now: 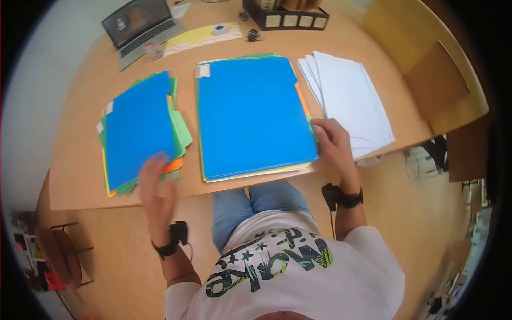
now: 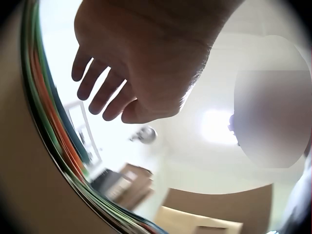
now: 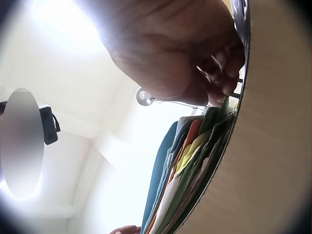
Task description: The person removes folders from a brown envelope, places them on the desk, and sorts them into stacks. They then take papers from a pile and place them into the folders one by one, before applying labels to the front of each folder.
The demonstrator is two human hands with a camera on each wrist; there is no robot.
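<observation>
A stack of folders (image 1: 253, 114) with a blue one on top lies in the middle of the table, edges of other colours showing below. At its right edge, my right hand (image 1: 336, 144) has curled fingers and a thumb at a green folder's tab (image 3: 225, 106), pinching it in the right wrist view. To the left is a looser folder stack (image 1: 140, 128), also topped in blue, with green, orange and yellow edges sticking out. My left hand (image 1: 157, 186), blurred, hovers over its near right corner. In the left wrist view, that hand's fingers (image 2: 92, 83) are spread and hold nothing.
White paper sheets (image 1: 352, 101) lie fanned right of the middle stack. A laptop (image 1: 144, 29), a tape roll (image 1: 220, 30) and a black organiser (image 1: 288, 20) stand at the back. Beside the table's right edge is a yellow chair (image 1: 426, 58).
</observation>
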